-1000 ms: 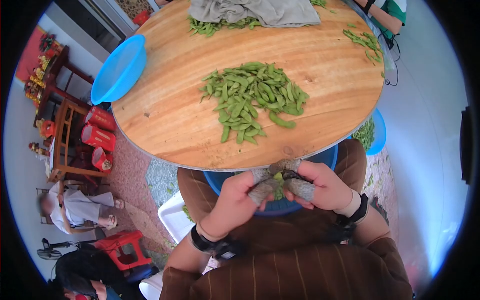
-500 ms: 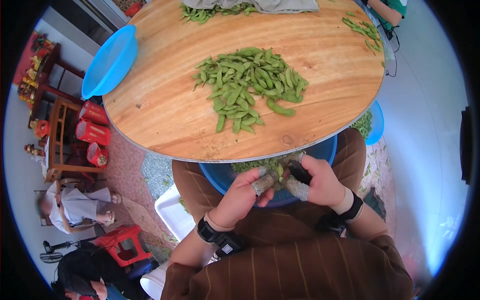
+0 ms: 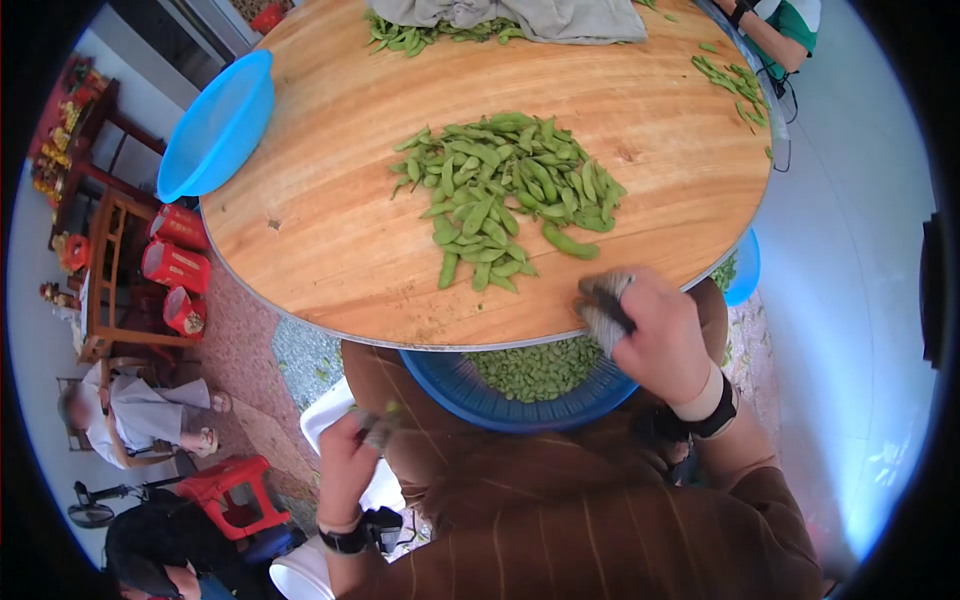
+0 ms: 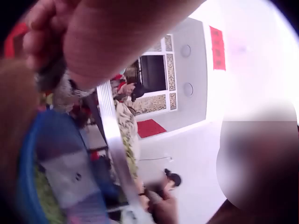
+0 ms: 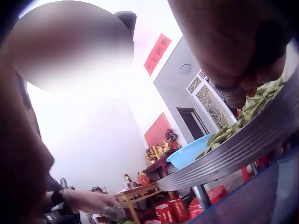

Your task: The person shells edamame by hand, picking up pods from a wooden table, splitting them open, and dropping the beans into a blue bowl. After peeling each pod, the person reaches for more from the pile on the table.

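My left hand (image 3: 347, 465) is low at the left, over the rim of a white tub (image 3: 322, 410), pinching a green bean pod (image 3: 393, 407) at its fingertips. Grey wrappings cover the thumb and fingertips of both hands. My right hand (image 3: 660, 335) reaches over the near table edge, wrapped fingers extended toward a pile of green bean pods (image 3: 510, 180), with nothing visible in its grasp. Between my knees, a blue basket (image 3: 450, 405) contains shelled green beans (image 3: 535, 370). In the left wrist view, the basket (image 4: 28, 154) appears below the blurred left hand (image 4: 51, 51).
On the round wooden table (image 3: 330, 210) stand a light blue basin (image 3: 215, 125) and a grey cloth (image 3: 580, 20) over more pods. Another blue basin (image 3: 745, 270) is beyond my right knee. A red stool (image 3: 235, 505) and seated people are at the left.
My hands, together over the blue basket before, have separated. The left has moved down and left to the white tub with a pod; the right has risen to the table edge near the pile.
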